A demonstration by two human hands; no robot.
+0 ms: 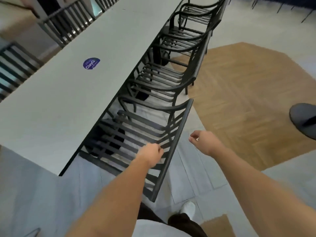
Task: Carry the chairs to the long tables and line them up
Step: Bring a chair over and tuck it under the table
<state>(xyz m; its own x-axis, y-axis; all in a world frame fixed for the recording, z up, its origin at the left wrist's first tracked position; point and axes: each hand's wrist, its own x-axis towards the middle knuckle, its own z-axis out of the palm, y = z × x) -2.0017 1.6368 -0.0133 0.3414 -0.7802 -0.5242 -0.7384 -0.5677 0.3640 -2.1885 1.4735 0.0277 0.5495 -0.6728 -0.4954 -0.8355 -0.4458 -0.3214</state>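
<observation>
The nearest chair point(136, 134) stands at the near end of the row along the long table point(59, 103), seat tucked under its edge. Your left hand point(151, 155) is curled on the backrest slats; your right hand point(203, 142) hangs loosely curled, empty, beyond the backrest. It looks rigid and light: grip the top rail.

You look down on a long pale table point(71, 93), its top bare but for a round purple sticker point(91, 63). A row of black slatted armchairs point(172, 65) runs along its right edge, seats tucked toward it. The nearest chair point(136, 134) stands upright by the table's end corner, backrest toward you. More dark slatted chairs point(68, 26) line the far side.
</observation>
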